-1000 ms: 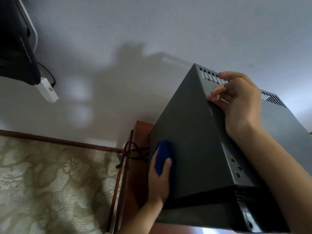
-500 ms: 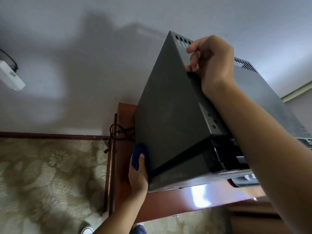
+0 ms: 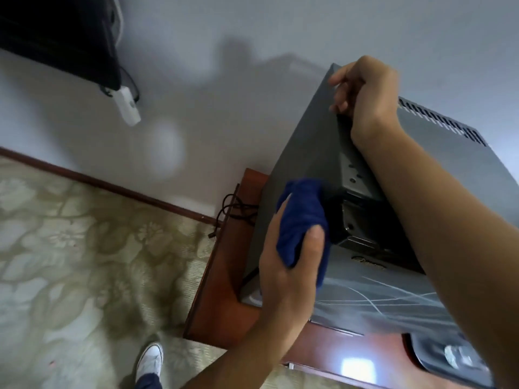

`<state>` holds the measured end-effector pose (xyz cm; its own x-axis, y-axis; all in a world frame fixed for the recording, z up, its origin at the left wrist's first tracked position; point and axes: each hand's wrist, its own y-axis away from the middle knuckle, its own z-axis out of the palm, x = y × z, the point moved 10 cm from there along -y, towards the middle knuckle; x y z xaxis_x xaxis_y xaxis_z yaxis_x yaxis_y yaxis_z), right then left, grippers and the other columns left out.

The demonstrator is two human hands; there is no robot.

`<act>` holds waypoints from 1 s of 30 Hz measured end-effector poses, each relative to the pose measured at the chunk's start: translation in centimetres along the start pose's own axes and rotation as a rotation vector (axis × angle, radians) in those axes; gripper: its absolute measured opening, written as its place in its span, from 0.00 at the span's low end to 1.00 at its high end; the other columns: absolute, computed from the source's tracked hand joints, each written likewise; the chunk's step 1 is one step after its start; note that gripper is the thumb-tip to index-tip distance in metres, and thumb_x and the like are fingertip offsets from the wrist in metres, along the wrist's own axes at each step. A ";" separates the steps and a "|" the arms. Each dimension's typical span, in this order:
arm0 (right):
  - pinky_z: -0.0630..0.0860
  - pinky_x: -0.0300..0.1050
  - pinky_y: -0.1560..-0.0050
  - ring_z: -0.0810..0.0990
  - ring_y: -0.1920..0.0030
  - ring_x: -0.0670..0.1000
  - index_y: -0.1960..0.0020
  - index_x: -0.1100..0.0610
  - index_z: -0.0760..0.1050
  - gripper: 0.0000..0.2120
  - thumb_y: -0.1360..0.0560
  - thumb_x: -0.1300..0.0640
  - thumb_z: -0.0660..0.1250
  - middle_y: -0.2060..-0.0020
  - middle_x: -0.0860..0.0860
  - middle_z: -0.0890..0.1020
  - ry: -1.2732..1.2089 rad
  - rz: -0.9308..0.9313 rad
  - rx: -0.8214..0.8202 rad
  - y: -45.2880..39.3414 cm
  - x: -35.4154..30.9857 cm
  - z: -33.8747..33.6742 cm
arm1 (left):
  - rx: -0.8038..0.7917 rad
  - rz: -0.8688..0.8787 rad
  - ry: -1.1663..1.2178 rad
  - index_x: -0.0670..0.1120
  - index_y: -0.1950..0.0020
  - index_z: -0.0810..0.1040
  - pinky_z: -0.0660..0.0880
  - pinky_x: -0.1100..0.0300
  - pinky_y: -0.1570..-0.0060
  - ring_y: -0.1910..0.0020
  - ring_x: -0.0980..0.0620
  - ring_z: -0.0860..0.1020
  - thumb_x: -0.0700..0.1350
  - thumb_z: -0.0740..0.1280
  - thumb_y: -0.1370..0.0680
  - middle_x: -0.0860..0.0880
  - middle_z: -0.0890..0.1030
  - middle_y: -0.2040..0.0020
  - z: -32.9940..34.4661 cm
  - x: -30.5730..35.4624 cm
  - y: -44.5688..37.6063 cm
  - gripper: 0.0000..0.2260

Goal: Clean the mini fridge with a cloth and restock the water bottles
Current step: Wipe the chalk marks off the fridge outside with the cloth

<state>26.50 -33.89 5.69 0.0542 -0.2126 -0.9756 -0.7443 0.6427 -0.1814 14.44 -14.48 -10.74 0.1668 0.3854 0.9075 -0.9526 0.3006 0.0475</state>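
The dark grey mini fridge stands on a reddish wooden cabinet against the wall. My left hand grips a bunched blue cloth and holds it against the fridge's front left corner, near the top of the door. My right hand is curled over the fridge's top rear edge, with the forearm lying across the top. The fridge door has a pattern of pale lines. No water bottles are in view.
A black cable hangs behind the cabinet. A dark device with a white adapter is on the wall at upper left. Patterned carpet covers the floor, where my white shoe stands. A dark tray lies at lower right.
My left hand has carried the blue cloth up from the fridge's lower left side to its front top corner. My right hand stays on the top rear edge. The view has shifted.
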 end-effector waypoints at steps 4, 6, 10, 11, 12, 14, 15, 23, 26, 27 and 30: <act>0.60 0.47 0.69 0.64 0.78 0.52 0.72 0.59 0.79 0.10 0.40 0.56 0.62 0.80 0.54 0.69 -0.017 -0.022 -0.051 -0.2 0.1 0.3 | -0.003 0.145 0.053 0.45 0.32 0.78 0.72 0.65 0.35 0.35 0.58 0.78 0.55 0.68 0.24 0.58 0.81 0.37 1.2 2.3 0.5 0.23; 0.59 0.49 0.68 0.64 0.78 0.53 0.72 0.58 0.79 0.09 0.40 0.56 0.62 0.80 0.54 0.68 -0.013 -0.029 -0.067 -0.4 0.2 0.4 | 0.010 0.181 0.044 0.45 0.34 0.78 0.72 0.66 0.37 0.37 0.58 0.79 0.52 0.69 0.23 0.61 0.82 0.40 0.8 1.6 0.9 0.20; 0.61 0.48 0.68 0.64 0.77 0.54 0.71 0.59 0.80 0.09 0.40 0.57 0.62 0.79 0.55 0.68 0.047 -0.031 -0.073 -0.4 0.6 0.8 | -0.003 0.109 -0.047 0.58 0.35 0.75 0.71 0.71 0.40 0.37 0.65 0.78 0.53 0.67 0.24 0.71 0.80 0.41 -1.6 -3.4 0.4 0.17; 0.61 0.48 0.68 0.64 0.77 0.55 0.70 0.59 0.80 0.09 0.40 0.58 0.62 0.78 0.56 0.67 0.056 -0.030 -0.074 -0.3 0.6 0.9 | 0.043 0.053 -0.087 0.61 0.38 0.76 0.71 0.72 0.42 0.39 0.66 0.78 0.56 0.67 0.26 0.72 0.80 0.44 -3.0 -5.6 0.1 0.16; 0.60 0.48 0.68 0.64 0.76 0.56 0.70 0.59 0.80 0.09 0.40 0.58 0.62 0.78 0.56 0.67 0.066 -0.032 -0.069 -0.5 0.6 1.0 | 0.107 -0.025 -0.109 0.61 0.42 0.77 0.72 0.72 0.44 0.42 0.65 0.79 0.59 0.66 0.27 0.71 0.81 0.46 -4.8 -8.2 -0.2 0.15; 0.59 0.48 0.69 0.64 0.76 0.57 0.70 0.60 0.80 0.09 0.41 0.60 0.61 0.79 0.57 0.67 0.097 -0.035 -0.044 -0.8 0.5 1.1 | 0.202 -0.193 -0.134 0.56 0.47 0.82 0.75 0.65 0.45 0.46 0.61 0.82 0.60 0.67 0.29 0.63 0.85 0.50 -8.1 -14.3 -0.8 0.14; 0.57 0.49 0.68 0.64 0.77 0.56 0.71 0.60 0.79 0.09 0.41 0.61 0.61 0.79 0.57 0.67 0.108 -0.035 -0.037 -0.8 0.5 1.2 | 0.215 -0.262 -0.154 0.52 0.46 0.83 0.76 0.59 0.43 0.46 0.58 0.83 0.60 0.68 0.28 0.58 0.86 0.50 -9.3 -16.9 -1.0 0.16; 0.60 0.41 0.72 0.64 0.75 0.56 0.67 0.61 0.79 0.09 0.35 0.63 0.59 0.76 0.57 0.68 0.202 -0.040 -0.001 -0.9 0.5 0.4 | 0.115 -0.417 -0.325 0.58 0.38 0.79 0.70 0.74 0.50 0.45 0.61 0.81 0.49 0.69 0.18 0.58 0.83 0.45 -13.2 -25.4 -2.8 0.10; 0.59 0.43 0.71 0.64 0.76 0.56 0.67 0.62 0.78 0.09 0.36 0.64 0.59 0.77 0.56 0.68 0.221 -0.029 0.038 -1.1 0.6 0.1 | 0.101 -0.425 -0.334 0.54 0.35 0.78 0.69 0.73 0.49 0.42 0.55 0.79 0.49 0.68 0.18 0.57 0.82 0.44 -12.9 -25.4 -2.4 0.11; 0.58 0.44 0.71 0.64 0.76 0.56 0.67 0.62 0.79 0.09 0.38 0.63 0.59 0.77 0.57 0.68 0.224 -0.024 0.049 -1.1 0.6 0.1 | 0.111 -0.421 -0.323 0.52 0.34 0.78 0.69 0.70 0.46 0.40 0.54 0.79 0.48 0.67 0.17 0.56 0.82 0.43 -12.6 -25.1 -2.1 0.12; 0.59 0.43 0.72 0.65 0.77 0.55 0.68 0.61 0.79 0.09 0.40 0.60 0.60 0.77 0.57 0.68 0.206 -0.027 0.064 -1.1 0.5 -0.1 | 0.131 -0.338 -0.288 0.53 0.34 0.79 0.73 0.57 0.34 0.36 0.54 0.79 0.49 0.67 0.18 0.55 0.83 0.39 -11.4 -22.0 -1.8 0.12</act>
<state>27.27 -34.71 5.41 -0.0686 -0.3726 -0.9254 -0.7004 0.6786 -0.2213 15.39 -13.54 -35.51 0.4136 0.0212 0.9102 -0.8843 0.2473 0.3961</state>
